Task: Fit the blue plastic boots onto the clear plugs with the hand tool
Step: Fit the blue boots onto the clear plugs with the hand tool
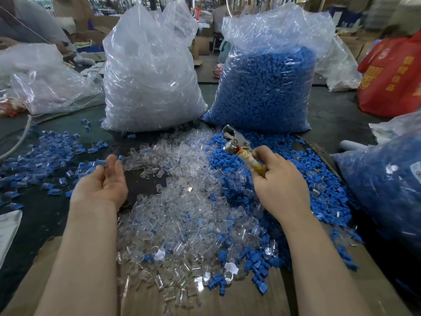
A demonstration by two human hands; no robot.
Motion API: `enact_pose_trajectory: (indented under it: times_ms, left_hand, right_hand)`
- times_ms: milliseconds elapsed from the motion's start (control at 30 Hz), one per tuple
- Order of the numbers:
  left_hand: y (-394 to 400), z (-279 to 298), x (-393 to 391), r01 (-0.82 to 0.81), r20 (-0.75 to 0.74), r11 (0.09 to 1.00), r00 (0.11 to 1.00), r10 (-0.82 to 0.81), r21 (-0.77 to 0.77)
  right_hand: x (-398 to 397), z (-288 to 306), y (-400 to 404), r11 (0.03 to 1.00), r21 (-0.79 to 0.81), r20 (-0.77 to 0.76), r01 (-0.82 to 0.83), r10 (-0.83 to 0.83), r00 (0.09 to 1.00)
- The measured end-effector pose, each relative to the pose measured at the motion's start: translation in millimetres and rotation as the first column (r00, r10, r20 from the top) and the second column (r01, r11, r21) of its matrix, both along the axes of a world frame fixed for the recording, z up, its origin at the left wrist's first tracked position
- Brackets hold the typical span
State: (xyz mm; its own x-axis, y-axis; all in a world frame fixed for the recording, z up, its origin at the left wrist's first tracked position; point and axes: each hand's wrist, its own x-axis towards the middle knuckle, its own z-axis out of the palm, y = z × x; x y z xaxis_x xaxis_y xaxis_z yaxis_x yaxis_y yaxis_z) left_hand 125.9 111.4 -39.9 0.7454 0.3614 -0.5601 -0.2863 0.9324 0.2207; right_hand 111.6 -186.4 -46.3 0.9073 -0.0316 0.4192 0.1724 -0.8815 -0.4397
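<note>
Here the right hand (279, 181) is gripping the hand tool (242, 149) by its yellow-wrapped handle, fingers curled tight around it, the metal head pointing up and away toward the bags. The left hand (107, 181) is lying palm up with fingers loosely spread, holding nothing that can be made out; its fingertips are blurring against the pieces beyond them.

Loose clear plugs (182, 190) are spreading in a heap between the two forearms, and loose blue boots (230, 160) are lying just right of them, under and beyond the right hand. To the left, a scatter of assembled pieces (45, 156), blue joined to clear, is sitting on the dark table (34, 213).

Behind the heaps, a clear bag of plugs (150, 83) and a clear bag of boots (266, 87) are standing side by side, nearly touching. A third bag of blue parts (382, 185) is being cut off by the right edge; a white label on it is showing only a sliver, too blurred to read.

At the upper right, a red bag (391, 76) is carrying yellow characters and a round emblem, but the edge is cutting them off and they are too soft to read. A pale sheet (9, 229) at the lower left is also only partly showing. The background workshop is blurring into shapes.
</note>
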Motion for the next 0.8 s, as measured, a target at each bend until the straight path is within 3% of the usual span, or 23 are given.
enact_pose_trajectory:
  times_ms: [167,267,367,467,600,733,800]
  left_hand:
    - [3.1,2.7,-0.7,-0.011,0.061,0.997,0.998,0.007,0.075]
    - [-11.2,9.4,-0.7,0.2,0.006,0.914,0.976,-0.216,0.354]
    - [-35.3,14.8,-1.9,0.412,-0.192,0.572,0.893,-0.406,0.709]
    - [-56.1,14.5,-3.0,0.476,-0.355,0.206,0.827,-0.435,0.855]
    - [-69.8,12.3,-3.3,0.434,-0.459,-0.16,0.783,-0.42,0.886]
    - [-76.4,10.6,-2.0,0.409,-0.568,-0.417,0.718,-0.403,0.812]
    - [-80.1,9.8,-2.7,0.389,-0.63,-0.541,0.675,-0.384,0.746]
  right_hand:
    - [0.7,0.5,-1.6,0.995,0.074,-0.009,0.073,-0.072,0.997]
    - [4.6,-0.4,-3.1,0.981,0.189,-0.105,0.047,-0.027,0.994]
    - [6.5,0.7,-0.3,0.96,0.278,-0.24,-0.025,0.094,0.966]
    - [6.2,1.3,2.3,0.966,0.241,-0.331,-0.098,0.177,0.927]
    - [5.6,4.2,8.6,0.984,0.086,-0.411,-0.155,0.177,0.894]
    - [6.2,4.7,17.9,0.977,-0.132,-0.408,-0.17,0.103,0.907]
    - [6.7,3.1,19.7,0.976,-0.164,-0.39,-0.144,0.07,0.918]
